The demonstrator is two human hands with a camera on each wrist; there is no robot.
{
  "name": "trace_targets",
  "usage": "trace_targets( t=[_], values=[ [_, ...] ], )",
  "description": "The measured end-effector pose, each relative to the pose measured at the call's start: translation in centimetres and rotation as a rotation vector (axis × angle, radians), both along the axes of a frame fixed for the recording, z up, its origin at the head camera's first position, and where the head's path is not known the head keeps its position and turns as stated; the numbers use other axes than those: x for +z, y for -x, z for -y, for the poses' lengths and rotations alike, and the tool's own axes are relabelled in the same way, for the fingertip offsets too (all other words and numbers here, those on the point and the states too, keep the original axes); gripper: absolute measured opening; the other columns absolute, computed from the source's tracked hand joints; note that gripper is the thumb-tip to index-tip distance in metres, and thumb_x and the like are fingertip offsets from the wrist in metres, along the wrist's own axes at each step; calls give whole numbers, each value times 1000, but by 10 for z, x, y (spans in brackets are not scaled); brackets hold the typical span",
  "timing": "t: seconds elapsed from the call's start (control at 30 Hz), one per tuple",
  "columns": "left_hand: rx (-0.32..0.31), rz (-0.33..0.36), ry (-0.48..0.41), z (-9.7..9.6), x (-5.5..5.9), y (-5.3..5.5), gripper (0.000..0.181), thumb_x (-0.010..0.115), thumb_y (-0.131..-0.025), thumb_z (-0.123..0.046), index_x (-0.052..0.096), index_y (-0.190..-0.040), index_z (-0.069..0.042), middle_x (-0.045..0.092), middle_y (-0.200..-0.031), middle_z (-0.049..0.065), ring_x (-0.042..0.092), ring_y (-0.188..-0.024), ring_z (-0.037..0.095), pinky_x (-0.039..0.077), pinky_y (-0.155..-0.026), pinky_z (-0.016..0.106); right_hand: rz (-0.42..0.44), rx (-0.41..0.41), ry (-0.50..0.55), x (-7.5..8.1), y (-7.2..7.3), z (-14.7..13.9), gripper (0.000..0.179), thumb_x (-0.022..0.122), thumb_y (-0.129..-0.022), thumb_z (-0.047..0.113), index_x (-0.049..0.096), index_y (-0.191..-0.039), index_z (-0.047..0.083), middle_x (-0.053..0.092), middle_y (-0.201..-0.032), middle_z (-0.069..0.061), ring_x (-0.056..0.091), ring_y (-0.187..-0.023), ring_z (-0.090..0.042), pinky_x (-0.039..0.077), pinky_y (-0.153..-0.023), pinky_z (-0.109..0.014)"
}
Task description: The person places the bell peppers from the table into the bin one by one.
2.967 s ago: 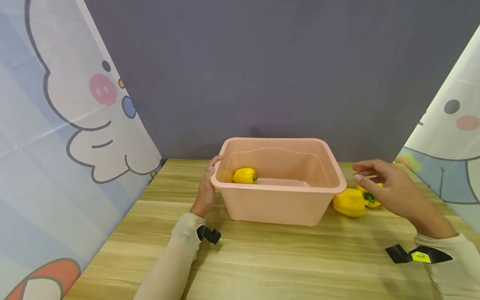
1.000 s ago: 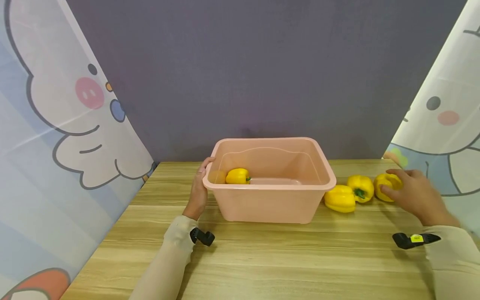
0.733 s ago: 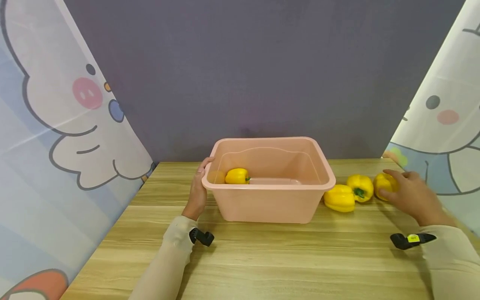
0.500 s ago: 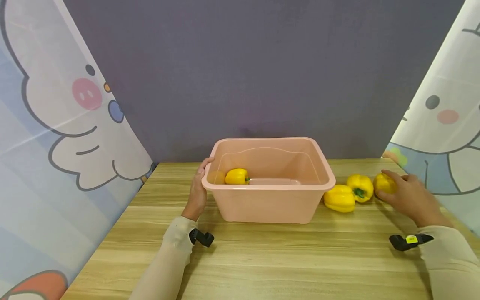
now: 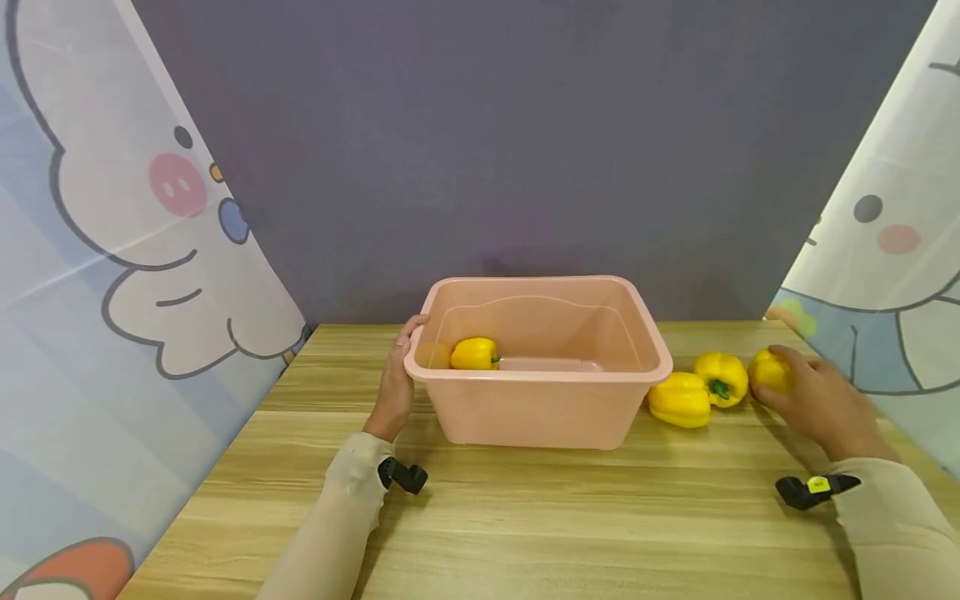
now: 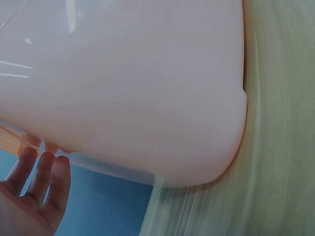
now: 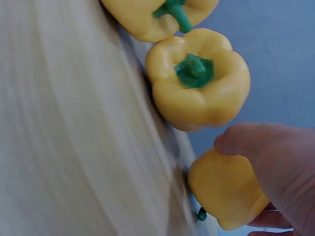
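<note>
Yellow and glossy, a round pepper (image 5: 770, 372) is clasped by the right hand (image 5: 821, 400) at the wood-grained worktop's right (image 5: 525, 517); two lobed peppers (image 5: 679, 400) separate it from the smooth pink tub (image 5: 536, 410), touched by extended fingers of the left hand (image 5: 394, 383).

At the centre of the head view, the pink tub (image 5: 532, 410) appears to be moulded in smooth, glossy plastic, and the yellow peppers (image 5: 679, 400) at right are marked by a smooth, shiny skin. The table (image 5: 525, 533) below is faced with smooth-looking wood grain. Behind, a matt grey panel (image 5: 525, 150) is flanked at left by creased, printed cloth (image 5: 67, 350).
</note>
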State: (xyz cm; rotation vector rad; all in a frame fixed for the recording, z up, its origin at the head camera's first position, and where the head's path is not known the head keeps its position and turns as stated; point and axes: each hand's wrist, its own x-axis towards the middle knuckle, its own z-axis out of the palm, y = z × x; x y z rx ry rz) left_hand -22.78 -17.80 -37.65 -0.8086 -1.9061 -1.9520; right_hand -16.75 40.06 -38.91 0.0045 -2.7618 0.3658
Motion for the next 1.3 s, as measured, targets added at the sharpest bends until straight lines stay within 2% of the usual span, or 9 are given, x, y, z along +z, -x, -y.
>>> trace_targets(
  t=[0.2,0.3,0.47,0.67,0.87,1.1,1.3],
  values=[
    [2,-3,13,0,2,-1,59,21,-108,-43,38,-149,-6,38,-152,14,39,-136,29,34,-109,36,-47,-30,-9,2,2,6,61,71,-89,38,46,-135,6,48,-114,-43,53,-89,-58,42,-61,-65],
    [0,-4,12,1,3,-1,57,20,-108,-41,38,-149,-5,38,-153,13,38,-136,28,33,-110,38,-57,-44,-21,3,2,8,61,71,-89,37,46,-136,8,49,-113,-42,54,-88,-58,42,-58,-66],
    [-2,-4,6,2,4,-2,58,21,-107,-41,38,-149,-4,38,-152,15,39,-134,28,35,-108,37,-48,-48,-44,4,1,10,66,70,-89,38,44,-144,12,47,-115,-44,49,-94,-63,38,-65,-75],
    [-3,-5,4,3,5,-1,60,20,-108,-40,36,-149,0,36,-152,21,38,-134,33,36,-107,36,6,-77,-35,5,2,14,66,66,-93,40,41,-147,13,41,-122,-46,39,-105,-68,24,-77,-84],
    [7,-8,3,2,4,0,58,20,-108,-37,37,-149,0,36,-151,21,38,-134,35,36,-107,37,-1,-88,-51,5,0,15,65,67,-92,41,42,-145,11,42,-123,-46,39,-105,-69,20,-80,-85],
    [-16,-10,8,1,3,1,56,19,-108,-36,38,-148,0,38,-149,23,39,-133,38,38,-106,35,-8,-104,-54,4,-5,15,66,70,-91,38,43,-145,11,42,-124,-46,39,-103,-69,18,-81,-85],
    [-5,-15,7,1,1,1,59,21,-107,-42,39,-148,-2,40,-150,18,40,-133,31,37,-106,34,-62,-95,-48,7,-6,19,65,70,-90,37,45,-144,11,46,-122,-45,43,-100,-67,17,-83,-85]
  ],
)
